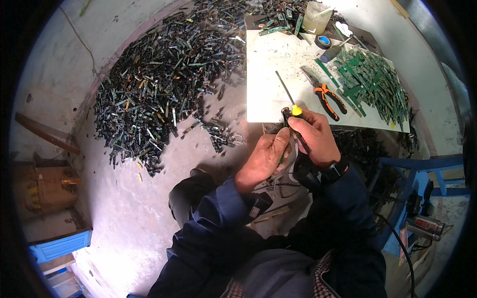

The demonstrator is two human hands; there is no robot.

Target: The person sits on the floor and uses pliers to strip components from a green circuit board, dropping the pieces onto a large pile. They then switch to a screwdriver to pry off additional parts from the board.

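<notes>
Dark blue sleeves fill the bottom of the view, and both hands meet just off the near edge of the white worktop (268,94). Right hand (318,139) has its grip closed around a screwdriver (294,113) with a yellow and black handle, thin shaft slanting up over the board surface. Left hand (263,161) is curled shut around something small and greenish at the fingertips, hard to make out, pressed right against the tool's handle. Orange-handled pliers (325,97) lie just beyond, and a heap of green circuit boards (372,82) sits on the far right. A huge dark pile of stripped boards (164,84) spreads over the floor on the left. Risk here, I'd say: that tool slipping off the little piece and jabbing the left fingers, since they sit so close to it
</notes>
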